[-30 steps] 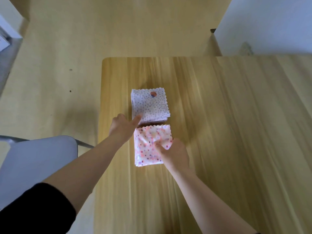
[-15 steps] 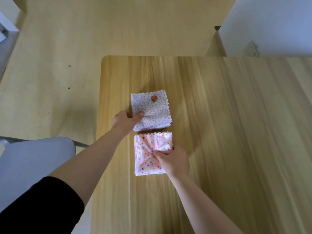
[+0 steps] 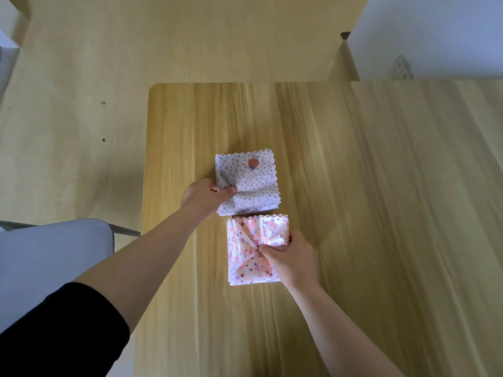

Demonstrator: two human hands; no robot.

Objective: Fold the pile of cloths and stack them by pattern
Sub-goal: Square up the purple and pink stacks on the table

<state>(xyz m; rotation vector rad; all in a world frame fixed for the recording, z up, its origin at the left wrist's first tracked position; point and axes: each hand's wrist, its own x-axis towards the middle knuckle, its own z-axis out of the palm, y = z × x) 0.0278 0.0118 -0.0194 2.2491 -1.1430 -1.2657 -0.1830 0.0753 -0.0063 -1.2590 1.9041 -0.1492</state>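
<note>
While the pale wooden counter [image 3: 367, 213] fills most of the view, a strip of tan floor [image 3: 81, 77] runs along its left side and far end, and a grey-blue chair [image 3: 49, 257] stands by the left edge.

Two folded stacks lie near the counter's left side, just as they did a second ago. The purple-dotted stack [image 3: 253, 183] is the farther one. The pink-dotted stack [image 3: 245, 265] sits nearer the person, its far edge meeting the other's near edge.

The left hand [image 3: 202, 195] has changed most. A second ago only a straight forefinger touched the purple-dotted stack's near left corner. Now the thumb lies on top with the fingers curled under the left edge, pinching the cloth so that it wrinkles.

The right hand [image 3: 292, 261] earlier had its fingertips on the pink-dotted stack's top. It now pinches the top cloth near the middle, and deep creases fan out from the grip to the corners.

A small orange motif [image 3: 253, 163] shows near the purple-dotted stack's far edge.
</note>
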